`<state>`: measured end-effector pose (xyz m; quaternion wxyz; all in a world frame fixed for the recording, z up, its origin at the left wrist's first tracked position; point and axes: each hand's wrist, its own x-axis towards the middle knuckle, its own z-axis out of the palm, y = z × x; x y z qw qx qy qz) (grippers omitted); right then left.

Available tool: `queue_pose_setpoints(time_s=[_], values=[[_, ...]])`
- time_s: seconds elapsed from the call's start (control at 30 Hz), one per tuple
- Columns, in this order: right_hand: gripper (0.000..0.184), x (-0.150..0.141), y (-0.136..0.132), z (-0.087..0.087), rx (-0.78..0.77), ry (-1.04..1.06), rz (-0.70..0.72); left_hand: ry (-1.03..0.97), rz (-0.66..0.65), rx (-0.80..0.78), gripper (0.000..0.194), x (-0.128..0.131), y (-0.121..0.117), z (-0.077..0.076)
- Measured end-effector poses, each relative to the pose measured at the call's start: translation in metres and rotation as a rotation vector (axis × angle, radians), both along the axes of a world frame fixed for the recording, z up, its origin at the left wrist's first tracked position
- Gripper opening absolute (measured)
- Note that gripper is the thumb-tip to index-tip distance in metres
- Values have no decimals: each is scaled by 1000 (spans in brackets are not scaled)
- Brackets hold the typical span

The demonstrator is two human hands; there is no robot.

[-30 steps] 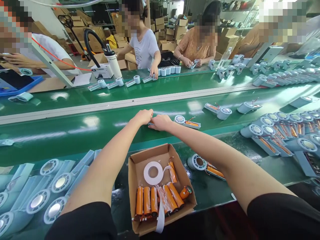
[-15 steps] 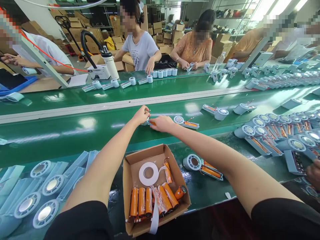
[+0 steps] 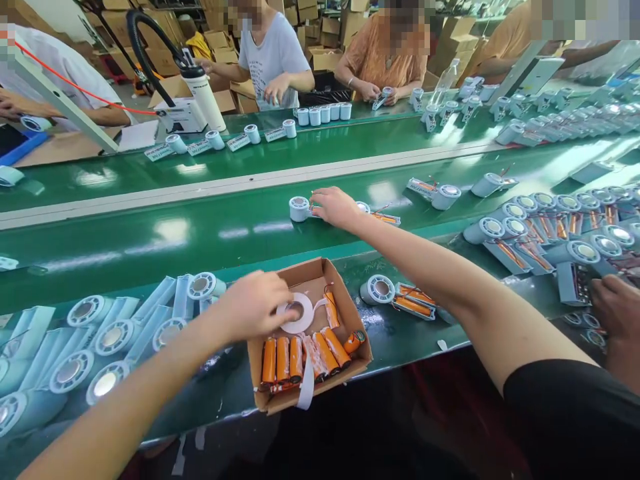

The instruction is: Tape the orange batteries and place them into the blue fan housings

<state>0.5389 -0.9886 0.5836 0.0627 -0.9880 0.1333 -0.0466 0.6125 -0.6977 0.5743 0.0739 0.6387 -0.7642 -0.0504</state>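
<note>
My left hand [image 3: 254,305] hangs over the left side of a cardboard box [image 3: 367,333], thumb apart from the loosely bent fingers, nothing in it. Below its thumb a roll of white tape [image 3: 306,320] lies in the box with several orange battery cells [image 3: 283,360]. A loose strip of tape [image 3: 306,387] hangs over the front edge. On the green belt, my right hand [image 3: 336,207] closes over the handle of a pale blue fan housing [image 3: 299,209], its round head showing on the left. My fingers hide most of that handle.
Another housing with orange cells [image 3: 381,289] lies right of the box. Pale blue housings [image 3: 117,337] pile up at left, and more [image 3: 525,233] stand in rows at right. A co-worker's hand [image 3: 615,307] shows at the right edge. Several people sit across the belt.
My left hand has left the housing on the belt and come down over the box. My right hand stays at the housing, whose round head now shows. The view has tilted down.
</note>
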Motion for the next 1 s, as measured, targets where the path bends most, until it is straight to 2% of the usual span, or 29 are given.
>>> queue_pose_setpoints(time_s=[0.07, 0.13, 0.17, 0.27, 0.33, 0.37, 0.43, 0.53, 0.63, 0.73, 0.8, 0.83, 0.9, 0.97, 1.0], values=[[35, -22, 19, 7, 56, -64, 56, -146, 50, 104, 29, -24, 27, -5], [30, -46, 44, 16, 152, -91, 149, -234, 103, 157, 38, -40, 32, -7], [28, -59, 57, 21, 194, -79, 214, -250, 98, 193, 36, -44, 30, -6], [28, -94, 85, 32, 195, 106, 473, -230, 84, 251, 24, -44, 29, 5], [26, -110, 98, 35, 106, 289, 594, -186, 143, 179, 19, -39, 41, 16], [25, -114, 104, 35, 45, 366, 610, -165, 181, 114, 19, -36, 50, 21], [21, -117, 118, 32, -84, 493, 553, -124, 242, -18, 23, -34, 68, 26], [18, -114, 138, 24, -185, 589, 454, -31, 346, -171, 21, -41, 91, 25], [26, -113, 149, 14, -181, 536, 423, 85, 436, -293, 16, -59, 105, 16], [23, -116, 146, 6, -116, 466, 374, 105, 440, -384, 20, -79, 112, 5], [26, -119, 141, 5, 40, 345, 273, 37, 419, -432, 25, -87, 115, -1], [28, -122, 139, 6, 183, 241, 201, -11, 400, -451, 27, -90, 116, -3], [33, -131, 138, 11, 575, -7, 82, -106, 349, -480, 31, -94, 119, -4], [46, -143, 141, 16, 969, -189, 48, -177, 297, -485, 35, -97, 122, -2], [50, -149, 144, 19, 1115, -234, 55, -200, 278, -478, 37, -99, 123, 0]])
